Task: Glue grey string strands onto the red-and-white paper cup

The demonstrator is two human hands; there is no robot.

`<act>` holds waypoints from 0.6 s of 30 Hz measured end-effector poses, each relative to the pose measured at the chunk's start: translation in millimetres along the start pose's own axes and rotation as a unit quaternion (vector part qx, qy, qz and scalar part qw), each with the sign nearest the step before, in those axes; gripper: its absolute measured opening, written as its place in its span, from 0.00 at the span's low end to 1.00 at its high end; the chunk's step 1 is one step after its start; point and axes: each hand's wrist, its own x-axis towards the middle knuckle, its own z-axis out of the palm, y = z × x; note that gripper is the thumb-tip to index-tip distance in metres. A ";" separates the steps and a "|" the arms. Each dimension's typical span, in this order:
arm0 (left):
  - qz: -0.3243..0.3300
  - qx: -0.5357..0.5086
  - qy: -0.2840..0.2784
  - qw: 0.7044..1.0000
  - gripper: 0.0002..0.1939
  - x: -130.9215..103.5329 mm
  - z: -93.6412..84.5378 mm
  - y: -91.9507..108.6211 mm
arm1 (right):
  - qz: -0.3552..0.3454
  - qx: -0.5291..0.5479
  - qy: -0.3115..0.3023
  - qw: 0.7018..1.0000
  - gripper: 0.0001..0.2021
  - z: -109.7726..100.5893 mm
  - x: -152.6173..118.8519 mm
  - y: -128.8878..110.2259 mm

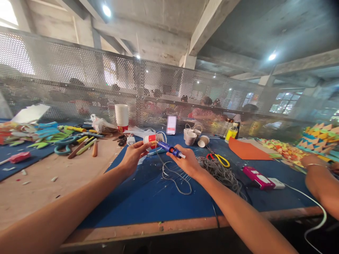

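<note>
My left hand (136, 155) holds a paper cup (152, 140) on its side, its red and yellow band showing and grey cord wound round one end. In my right hand (186, 160) is a blue hot glue gun (171, 149), its nozzle pointing at the cord-wrapped end of the cup. Whether the nozzle touches the cup I cannot tell. A clear glue stick pokes out of the gun's rear. Loose grey cord (182, 192) trails from the cup onto the blue mat (132, 208), and a tangled heap of grey cord (221, 173) lies right of my right hand.
Behind my hands stand a stack of paper cups (121, 115), a phone (171, 125) and several cord-wrapped cups (190, 137). Yellow-handled scissors (221, 160) and a magenta power bank (259, 177) lie right; blue scissors (63, 145) lie left. Another person's arm (321, 183) reaches in at right.
</note>
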 end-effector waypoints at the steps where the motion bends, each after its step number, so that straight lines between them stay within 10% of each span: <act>1: 0.001 0.003 -0.001 1.000 0.20 -0.2 0.4 0.3 | 0.002 -0.004 -0.003 1.000 0.12 -0.3 0.1 0.0; 18: 0.004 0.024 0.002 1.000 0.22 0.5 1.0 -1.5 | 0.029 -0.075 -0.030 0.996 0.12 -1.0 1.2 -1.0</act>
